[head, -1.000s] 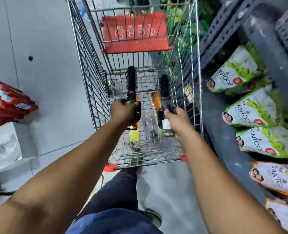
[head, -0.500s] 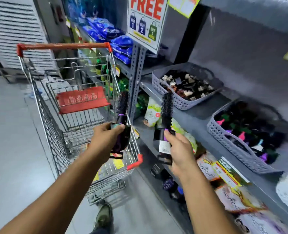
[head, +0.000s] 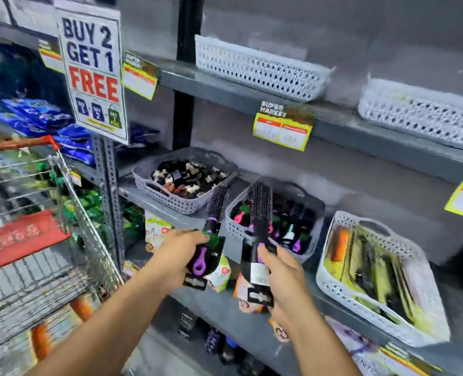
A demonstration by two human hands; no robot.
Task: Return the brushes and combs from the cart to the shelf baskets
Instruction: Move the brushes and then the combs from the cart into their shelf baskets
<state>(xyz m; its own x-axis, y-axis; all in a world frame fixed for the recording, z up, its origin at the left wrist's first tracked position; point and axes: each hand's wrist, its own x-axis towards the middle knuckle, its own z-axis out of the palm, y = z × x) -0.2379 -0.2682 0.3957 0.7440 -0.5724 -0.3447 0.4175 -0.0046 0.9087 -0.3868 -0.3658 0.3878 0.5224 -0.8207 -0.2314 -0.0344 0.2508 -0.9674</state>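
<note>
My left hand (head: pixel 180 252) grips a round black brush with a purple handle (head: pixel 216 204), bristles pointing up. My right hand (head: pixel 280 275) holds a second round black brush (head: pixel 261 204) by its labelled handle, also upright. Both brushes hover just in front of a grey shelf basket (head: pixel 233 230) that holds several black, purple and pink brushes. The wire cart (head: pixel 70 213) with its red handle stands at the left, away from both hands.
A grey basket of hair clips (head: pixel 170 198) sits left of the brush basket; a white basket of packaged combs (head: pixel 330 286) sits to the right. Two white baskets (head: pixel 257 69) stand on the upper shelf. A promotional sign (head: pixel 93 74) hangs on the upright.
Both hands lifted the brushes out of the cart and carried them right, up to the shelf. The view swung from the cart to the shelf baskets.
</note>
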